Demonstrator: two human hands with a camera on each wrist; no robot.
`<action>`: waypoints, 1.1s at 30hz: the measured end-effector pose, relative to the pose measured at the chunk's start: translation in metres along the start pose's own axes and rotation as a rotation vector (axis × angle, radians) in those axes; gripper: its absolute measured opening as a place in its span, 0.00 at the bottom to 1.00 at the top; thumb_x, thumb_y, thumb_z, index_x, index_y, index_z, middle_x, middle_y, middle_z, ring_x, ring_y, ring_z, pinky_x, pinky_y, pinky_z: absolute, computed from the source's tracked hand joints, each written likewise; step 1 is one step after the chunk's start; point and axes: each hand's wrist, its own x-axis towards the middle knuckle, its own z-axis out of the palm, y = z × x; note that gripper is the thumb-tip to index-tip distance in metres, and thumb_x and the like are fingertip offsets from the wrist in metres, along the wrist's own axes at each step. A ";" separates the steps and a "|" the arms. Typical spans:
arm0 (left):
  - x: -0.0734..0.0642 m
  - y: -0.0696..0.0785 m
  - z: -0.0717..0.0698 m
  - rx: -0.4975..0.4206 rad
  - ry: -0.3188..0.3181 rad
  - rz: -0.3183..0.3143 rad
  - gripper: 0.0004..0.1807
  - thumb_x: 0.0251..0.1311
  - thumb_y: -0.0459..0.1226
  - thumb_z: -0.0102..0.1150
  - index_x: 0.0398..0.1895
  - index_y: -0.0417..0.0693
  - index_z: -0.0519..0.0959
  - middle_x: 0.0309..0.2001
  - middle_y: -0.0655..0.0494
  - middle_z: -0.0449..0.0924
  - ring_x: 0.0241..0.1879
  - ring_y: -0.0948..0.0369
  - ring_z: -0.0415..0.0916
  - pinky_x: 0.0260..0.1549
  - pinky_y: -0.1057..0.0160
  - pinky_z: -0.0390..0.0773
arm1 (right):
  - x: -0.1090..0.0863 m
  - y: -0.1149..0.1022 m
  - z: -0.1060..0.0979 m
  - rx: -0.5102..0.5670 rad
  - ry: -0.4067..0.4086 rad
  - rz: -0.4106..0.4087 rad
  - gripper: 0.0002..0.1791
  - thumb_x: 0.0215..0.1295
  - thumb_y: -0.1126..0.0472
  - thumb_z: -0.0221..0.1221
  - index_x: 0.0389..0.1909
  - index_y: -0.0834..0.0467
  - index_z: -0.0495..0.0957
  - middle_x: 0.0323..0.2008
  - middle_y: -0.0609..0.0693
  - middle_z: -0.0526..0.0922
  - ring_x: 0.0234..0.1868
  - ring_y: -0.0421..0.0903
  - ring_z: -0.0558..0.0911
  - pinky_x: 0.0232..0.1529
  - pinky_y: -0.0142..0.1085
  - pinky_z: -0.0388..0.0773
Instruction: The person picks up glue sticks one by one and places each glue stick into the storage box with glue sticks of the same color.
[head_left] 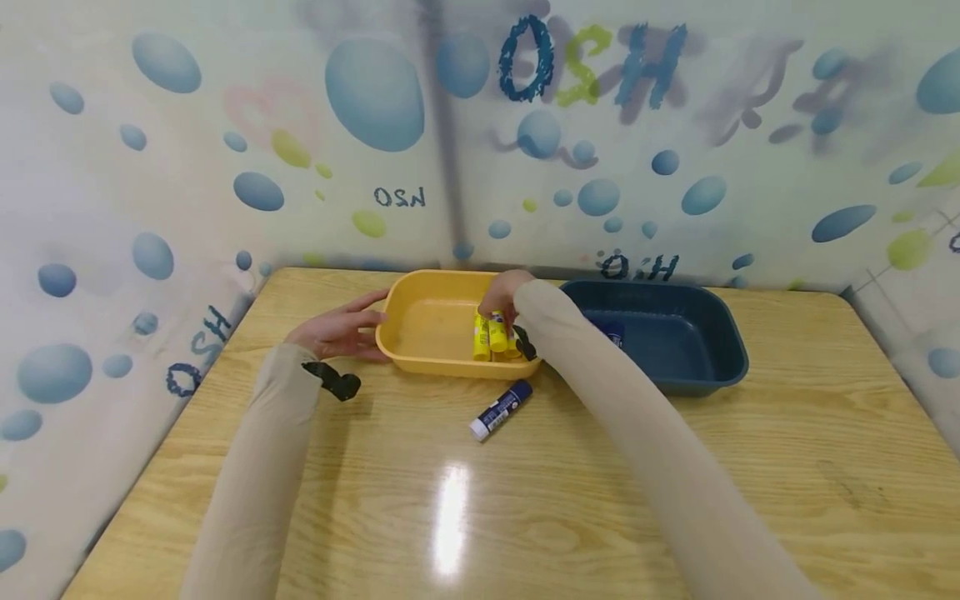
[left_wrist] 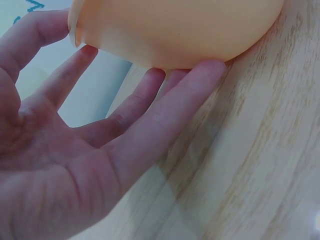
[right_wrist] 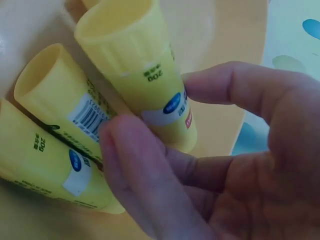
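Inside the right end of the orange bin (head_left: 427,360), my right hand (head_left: 507,292) pinches a yellow glue stick (right_wrist: 135,70) between thumb and fingers, tilted above the others. More yellow glue sticks (right_wrist: 65,90) lie side by side beneath it, one with a barcode facing up. My left hand (head_left: 337,332) rests against the bin's left end from outside, its fingertips (left_wrist: 210,70) touching the outer wall and rim with fingers mostly extended. On the table in front of the bin lies a dark blue glue stick (head_left: 501,410) with a white end.
A dark blue bin (head_left: 675,385) stands right of the orange one, partly behind my right sleeve, with a dark blue item (head_left: 613,333) at its left end. The wooden table (head_left: 390,500) backs onto a wall (head_left: 480,167) patterned with blue drops.
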 end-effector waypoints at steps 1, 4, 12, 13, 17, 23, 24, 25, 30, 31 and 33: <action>0.000 0.000 0.001 0.001 0.001 0.000 0.37 0.72 0.31 0.44 0.78 0.64 0.44 0.71 0.41 0.46 0.53 0.44 0.71 0.55 0.41 0.69 | -0.001 -0.001 0.000 -0.011 -0.008 0.015 0.19 0.63 0.57 0.56 0.49 0.65 0.76 0.28 0.51 0.80 0.23 0.41 0.76 0.22 0.24 0.71; 0.001 0.000 0.002 0.004 0.001 0.002 0.37 0.72 0.31 0.44 0.78 0.64 0.44 0.71 0.42 0.46 0.54 0.44 0.70 0.55 0.40 0.69 | -0.004 -0.004 -0.001 0.007 -0.015 0.080 0.19 0.62 0.57 0.57 0.51 0.63 0.76 0.33 0.51 0.78 0.27 0.43 0.74 0.25 0.27 0.72; 0.003 -0.001 0.004 0.013 -0.005 0.013 0.37 0.72 0.31 0.44 0.78 0.64 0.44 0.71 0.43 0.47 0.55 0.45 0.69 0.55 0.39 0.68 | 0.007 -0.003 0.006 0.103 0.053 0.139 0.15 0.56 0.59 0.63 0.45 0.58 0.80 0.40 0.52 0.76 0.37 0.47 0.75 0.34 0.33 0.75; 0.003 -0.001 0.004 0.010 -0.005 0.013 0.38 0.72 0.31 0.45 0.78 0.64 0.43 0.71 0.43 0.47 0.56 0.45 0.68 0.55 0.39 0.68 | 0.010 -0.003 0.007 0.100 0.059 0.145 0.15 0.56 0.58 0.63 0.45 0.58 0.80 0.40 0.52 0.76 0.37 0.48 0.75 0.35 0.34 0.76; 0.003 0.000 0.003 0.009 -0.004 0.012 0.38 0.72 0.31 0.45 0.78 0.64 0.43 0.71 0.42 0.46 0.56 0.44 0.68 0.55 0.39 0.69 | 0.015 -0.001 0.011 0.212 0.084 0.211 0.18 0.57 0.58 0.65 0.48 0.57 0.77 0.41 0.52 0.76 0.39 0.49 0.76 0.37 0.37 0.78; 0.002 -0.001 0.004 0.019 -0.011 0.018 0.37 0.72 0.31 0.44 0.78 0.63 0.43 0.72 0.42 0.46 0.55 0.44 0.69 0.55 0.40 0.69 | 0.016 0.002 0.011 0.143 0.082 0.150 0.19 0.62 0.55 0.62 0.53 0.57 0.77 0.42 0.52 0.76 0.37 0.47 0.75 0.35 0.34 0.78; 0.001 -0.001 0.004 0.019 -0.011 0.018 0.37 0.72 0.31 0.44 0.78 0.63 0.43 0.72 0.42 0.46 0.55 0.44 0.70 0.55 0.40 0.69 | 0.014 0.003 0.010 0.091 0.079 0.124 0.19 0.63 0.54 0.61 0.53 0.57 0.78 0.42 0.52 0.77 0.34 0.45 0.75 0.32 0.31 0.77; 0.001 -0.001 0.004 0.020 -0.010 0.018 0.37 0.73 0.31 0.43 0.78 0.63 0.43 0.72 0.42 0.46 0.54 0.45 0.71 0.55 0.41 0.69 | 0.013 0.003 0.009 0.071 0.076 0.121 0.20 0.64 0.53 0.61 0.53 0.57 0.77 0.41 0.52 0.77 0.31 0.44 0.75 0.29 0.30 0.76; 0.001 -0.001 0.002 0.021 -0.003 0.014 0.37 0.72 0.31 0.44 0.78 0.63 0.44 0.71 0.43 0.47 0.54 0.46 0.71 0.55 0.41 0.70 | -0.001 0.004 0.005 -0.048 0.085 0.069 0.22 0.65 0.48 0.58 0.54 0.58 0.76 0.34 0.52 0.78 0.17 0.40 0.69 0.17 0.25 0.68; 0.000 -0.001 0.002 0.021 -0.002 0.014 0.37 0.72 0.31 0.45 0.78 0.63 0.44 0.72 0.43 0.47 0.54 0.46 0.71 0.54 0.41 0.70 | -0.002 0.004 0.005 -0.053 0.092 0.060 0.22 0.65 0.48 0.58 0.53 0.58 0.76 0.32 0.51 0.78 0.16 0.40 0.69 0.17 0.25 0.67; 0.000 -0.001 0.001 0.023 -0.005 0.015 0.37 0.72 0.31 0.45 0.78 0.63 0.44 0.72 0.43 0.46 0.54 0.46 0.71 0.54 0.41 0.70 | -0.002 0.005 0.005 -0.069 0.107 0.029 0.21 0.65 0.47 0.58 0.51 0.58 0.76 0.29 0.50 0.77 0.15 0.39 0.68 0.16 0.25 0.65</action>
